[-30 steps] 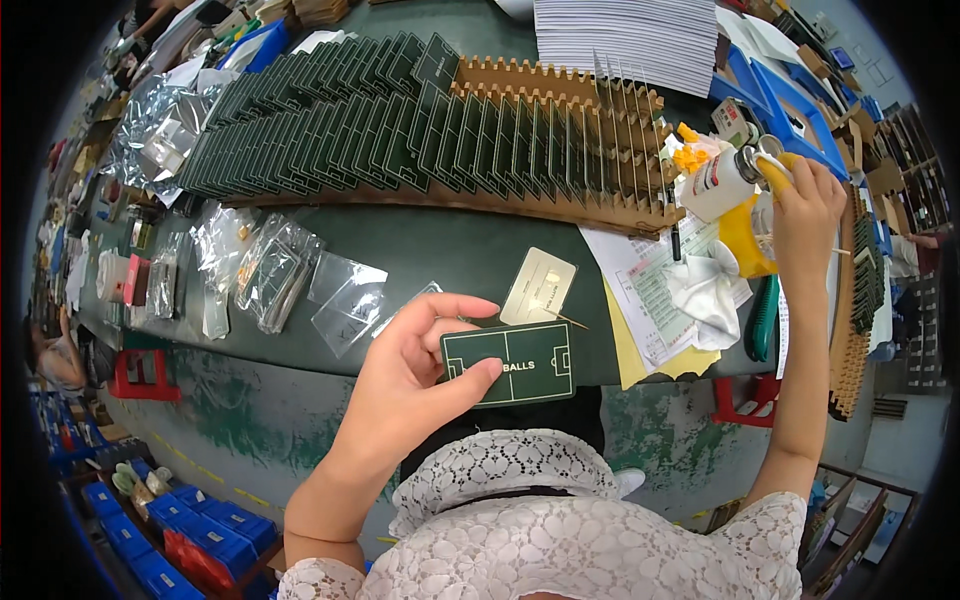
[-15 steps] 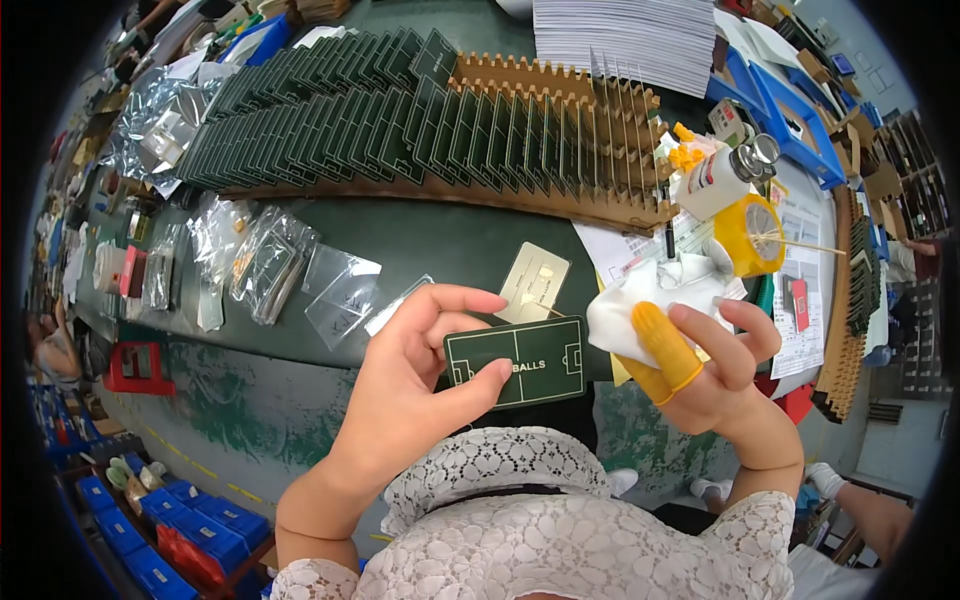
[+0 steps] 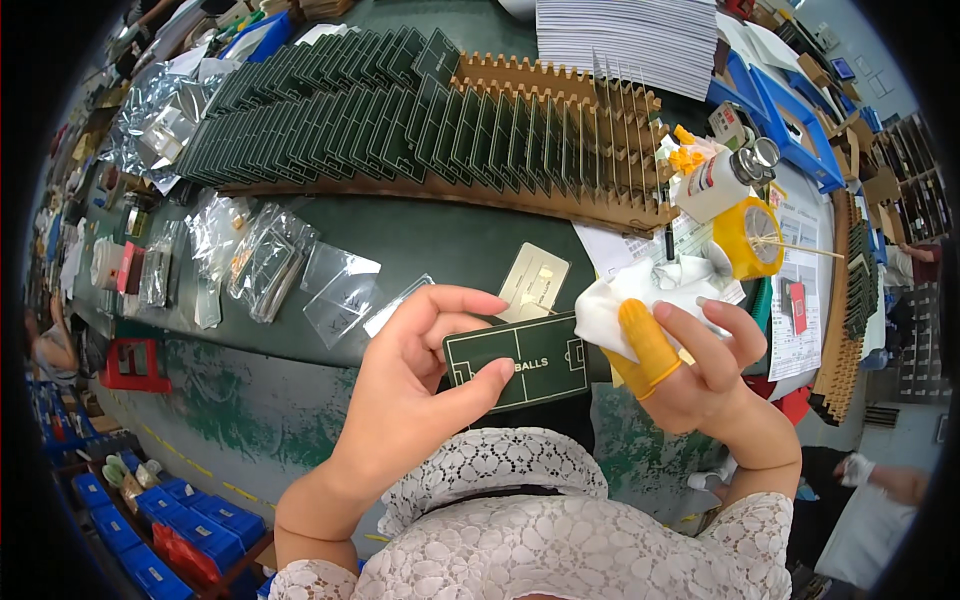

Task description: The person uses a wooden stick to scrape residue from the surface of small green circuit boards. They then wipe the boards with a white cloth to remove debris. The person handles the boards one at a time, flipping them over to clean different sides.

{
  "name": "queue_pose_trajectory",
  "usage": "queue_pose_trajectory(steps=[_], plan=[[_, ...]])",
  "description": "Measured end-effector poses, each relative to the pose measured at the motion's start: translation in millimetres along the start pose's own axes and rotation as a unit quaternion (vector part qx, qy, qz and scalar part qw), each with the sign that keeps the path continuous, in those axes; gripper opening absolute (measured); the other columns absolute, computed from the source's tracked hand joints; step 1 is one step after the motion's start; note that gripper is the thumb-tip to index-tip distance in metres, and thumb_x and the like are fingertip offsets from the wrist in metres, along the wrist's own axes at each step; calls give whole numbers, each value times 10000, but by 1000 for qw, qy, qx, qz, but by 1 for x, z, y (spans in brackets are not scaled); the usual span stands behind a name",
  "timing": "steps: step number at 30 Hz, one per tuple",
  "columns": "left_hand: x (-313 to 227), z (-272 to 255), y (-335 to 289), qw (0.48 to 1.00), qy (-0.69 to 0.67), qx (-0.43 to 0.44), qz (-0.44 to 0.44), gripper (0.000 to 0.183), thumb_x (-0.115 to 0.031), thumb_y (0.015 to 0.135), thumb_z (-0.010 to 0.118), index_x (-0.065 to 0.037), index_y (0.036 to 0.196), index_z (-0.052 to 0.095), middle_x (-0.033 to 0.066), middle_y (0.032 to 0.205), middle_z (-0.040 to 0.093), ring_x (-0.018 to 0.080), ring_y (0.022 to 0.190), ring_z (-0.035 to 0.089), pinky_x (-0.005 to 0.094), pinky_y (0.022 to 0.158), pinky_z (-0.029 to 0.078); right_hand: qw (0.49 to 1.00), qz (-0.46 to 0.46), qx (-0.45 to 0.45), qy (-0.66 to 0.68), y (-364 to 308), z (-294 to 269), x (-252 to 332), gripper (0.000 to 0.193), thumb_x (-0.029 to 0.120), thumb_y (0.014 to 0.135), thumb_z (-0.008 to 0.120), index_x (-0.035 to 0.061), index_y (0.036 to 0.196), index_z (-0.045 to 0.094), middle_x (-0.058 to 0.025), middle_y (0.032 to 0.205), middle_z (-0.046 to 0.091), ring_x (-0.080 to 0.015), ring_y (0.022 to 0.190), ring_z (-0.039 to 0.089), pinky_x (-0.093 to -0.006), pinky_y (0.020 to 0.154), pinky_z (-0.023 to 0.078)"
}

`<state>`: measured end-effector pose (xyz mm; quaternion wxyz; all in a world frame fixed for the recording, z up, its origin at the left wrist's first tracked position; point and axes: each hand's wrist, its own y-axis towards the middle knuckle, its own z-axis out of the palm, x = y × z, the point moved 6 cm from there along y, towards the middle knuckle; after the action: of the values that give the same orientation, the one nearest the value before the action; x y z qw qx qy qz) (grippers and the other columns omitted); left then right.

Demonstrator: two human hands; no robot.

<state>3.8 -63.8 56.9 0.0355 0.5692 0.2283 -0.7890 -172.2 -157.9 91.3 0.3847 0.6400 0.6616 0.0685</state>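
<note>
Between its thumb and fingers, my left hand (image 3: pixel 425 365) grips a dark green card (image 3: pixel 540 375) with pale lines like a sports pitch and lettering across its middle. Yellow finger cots cover two fingers of my right hand (image 3: pixel 695 365), which pinches a bunched white cloth (image 3: pixel 650 290). The cloth's tip meets the upper right corner of the card. Just beyond the card, a pale metallic plate (image 3: pixel 537 282) lies on the green table.
A slotted wooden rack (image 3: pixel 470 200) full of green cards spans the far table. To its right stand a white bottle (image 3: pixel 712 185) and a yellow roll (image 3: pixel 745 240) with thin sticks. Clear plastic bags (image 3: pixel 275 262) lie at left; a paper stack (image 3: pixel 625 40) is behind.
My right hand has shifted slightly left, bringing the cloth onto the card's corner. The card has tilted a little. At the lower right, another person has moved.
</note>
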Motion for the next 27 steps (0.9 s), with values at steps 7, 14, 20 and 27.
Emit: queue_pose_trajectory(steps=[7, 14, 20, 27], plan=[[2, -3, 2, 1000, -19, -10, 7, 374, 42, 875, 665, 29, 1221, 523, 40, 964, 674, 73, 916, 620, 227, 844, 488, 998, 60, -23, -6, -4, -5, -13, 202, 181, 732, 789, 69, 867, 689, -49, 1036, 650, -247, 1083, 520, -380, 892, 400], [2, -4, 5, 1000, -25, -11, 8, 366, 38, 884, 658, 29, 1221, 517, 42, 978, 668, 73, 930, 620, 224, 834, 499, 985, 166, -23, 31, -8, -2, -20, 301, 148, 711, 814, 32, 971, 717, -5, 999, 638, -242, 1020, 545, -417, 864, 403], [8, -5, 8, 999, -33, -4, -7, 371, 44, 870, 656, 19, 1215, 524, 40, 984, 662, 83, 952, 621, 221, 856, 490, 956, 206, 77, 196, -4, 10, -37, 355, 39, 725, 720, 92, 1076, 733, -48, 1030, 641, -269, 945, 541, -394, 809, 375], [11, -4, 10, 1000, 1, 11, 17, 380, 54, 867, 657, 8, 1223, 529, 32, 1010, 645, 77, 968, 617, 227, 867, 491, 876, 310, 91, 358, -11, 21, -42, 346, -24, 765, 696, 67, 1098, 710, -102, 1034, 639, -284, 911, 553, -359, 793, 432]])
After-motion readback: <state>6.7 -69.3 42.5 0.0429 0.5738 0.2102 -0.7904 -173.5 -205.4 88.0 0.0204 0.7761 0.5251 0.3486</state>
